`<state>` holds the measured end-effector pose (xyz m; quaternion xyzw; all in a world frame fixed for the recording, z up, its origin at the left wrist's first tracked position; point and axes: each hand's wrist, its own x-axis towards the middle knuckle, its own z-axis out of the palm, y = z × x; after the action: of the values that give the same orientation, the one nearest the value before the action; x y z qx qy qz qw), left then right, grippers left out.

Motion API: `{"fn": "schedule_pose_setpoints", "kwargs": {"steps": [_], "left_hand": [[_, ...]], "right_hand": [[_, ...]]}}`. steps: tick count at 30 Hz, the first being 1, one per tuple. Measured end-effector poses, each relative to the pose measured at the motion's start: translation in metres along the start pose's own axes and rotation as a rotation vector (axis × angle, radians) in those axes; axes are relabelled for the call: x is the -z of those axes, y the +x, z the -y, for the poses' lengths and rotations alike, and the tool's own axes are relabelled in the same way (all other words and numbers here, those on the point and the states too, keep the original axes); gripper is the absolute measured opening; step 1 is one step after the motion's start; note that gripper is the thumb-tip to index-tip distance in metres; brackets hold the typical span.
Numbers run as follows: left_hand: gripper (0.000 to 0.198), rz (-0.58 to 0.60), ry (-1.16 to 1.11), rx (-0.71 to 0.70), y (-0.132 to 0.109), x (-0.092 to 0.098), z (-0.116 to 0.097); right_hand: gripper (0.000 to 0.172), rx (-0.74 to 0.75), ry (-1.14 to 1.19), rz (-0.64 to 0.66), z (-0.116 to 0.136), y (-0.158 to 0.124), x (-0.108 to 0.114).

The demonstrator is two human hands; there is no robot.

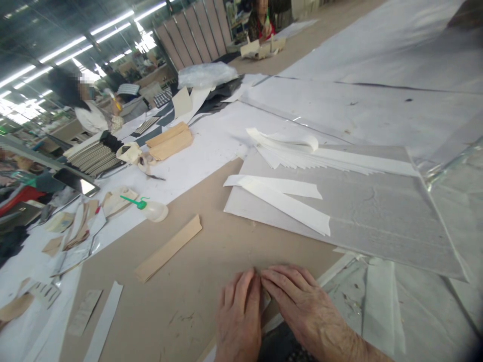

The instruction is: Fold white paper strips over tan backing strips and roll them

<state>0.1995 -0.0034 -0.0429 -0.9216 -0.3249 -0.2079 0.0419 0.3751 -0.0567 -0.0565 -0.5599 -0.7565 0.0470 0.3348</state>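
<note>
My left hand (241, 306) and my right hand (302, 296) meet at the front edge of the brown board (211, 251). The fingertips of both are pressed down close together, thumbs hidden. Between them shows a bit of a pale strip (266, 300), which my fingers pinch; most of it is covered. Beyond my hands, two white strips (294, 203) cross on a grey board (385, 211). Behind these lies a fanned stack of white strips (320, 157), one curled over. A folded tan strip (169, 249) rests to the left of my hands.
A squeeze bottle with a green nozzle (153, 210) lies on the left, near tan pieces (171, 141) and scissors (151, 173). A white strip (103, 322) is at front left. Clear plastic sheeting (422, 322) covers the right. Two other people sit farther back.
</note>
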Motion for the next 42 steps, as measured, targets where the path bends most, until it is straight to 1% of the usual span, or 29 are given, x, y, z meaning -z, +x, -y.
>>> {"fn": "schedule_pose_setpoints", "kwargs": {"steps": [2,3,5,7,10,13,16,20,23,26,29,32,33,36,37,40,42], "left_hand": [[0.038,-0.003,0.060,-0.016,-0.002,0.000,-0.003],[0.039,0.010,0.049,-0.004,-0.003,0.000,-0.003],[0.040,0.053,-0.059,0.061,-0.005,0.002,-0.001],[0.043,0.072,-0.218,0.161,-0.009,0.005,0.003],[0.043,0.017,-0.361,0.309,-0.014,0.007,0.006],[0.033,-0.022,-0.372,0.372,-0.013,0.007,0.005],[0.026,-0.047,-0.345,0.354,-0.009,0.005,0.000],[0.025,-0.037,-0.297,0.328,-0.005,0.004,-0.004],[0.030,-0.005,-0.240,0.251,-0.006,0.003,-0.006],[0.031,-0.001,-0.161,0.164,-0.007,0.003,-0.007],[0.029,-0.024,-0.139,0.132,-0.010,0.005,-0.007],[0.016,-0.004,-0.212,0.195,-0.019,0.008,-0.008],[0.019,0.010,-0.231,0.214,-0.023,0.009,-0.009],[0.049,0.040,-0.193,0.224,-0.035,0.009,-0.014],[0.053,0.052,-0.169,0.218,-0.038,0.008,-0.016],[0.051,0.095,-0.129,0.211,-0.042,0.006,-0.023],[0.043,0.117,-0.122,0.201,-0.043,0.009,-0.025]], "right_hand": [[0.038,-0.009,0.007,0.008,0.001,-0.001,0.000],[0.038,-0.014,0.007,0.009,0.001,-0.001,-0.001],[0.039,-0.020,0.003,0.005,0.002,-0.001,-0.001],[0.039,-0.019,0.004,-0.007,0.003,-0.001,0.000],[0.037,-0.014,0.022,-0.018,0.004,0.001,0.003],[0.035,-0.021,0.003,-0.018,0.005,0.004,0.005],[0.041,-0.043,-0.050,0.026,0.006,0.006,0.006],[0.050,-0.014,-0.119,0.114,0.005,0.006,0.002],[0.052,0.001,-0.152,0.152,0.005,0.004,-0.001],[0.051,0.000,-0.162,0.158,0.005,0.003,-0.002],[0.050,-0.005,-0.172,0.151,0.006,0.004,-0.002],[0.049,-0.022,-0.156,0.136,0.006,0.005,-0.001],[0.049,-0.029,-0.145,0.131,0.006,0.006,-0.001],[0.044,-0.038,-0.103,0.108,0.006,0.007,0.002],[0.041,-0.041,-0.090,0.096,0.006,0.008,0.003],[0.036,-0.059,-0.026,0.052,0.004,0.011,0.009],[0.035,-0.064,0.052,0.003,0.004,0.012,0.014]]}}
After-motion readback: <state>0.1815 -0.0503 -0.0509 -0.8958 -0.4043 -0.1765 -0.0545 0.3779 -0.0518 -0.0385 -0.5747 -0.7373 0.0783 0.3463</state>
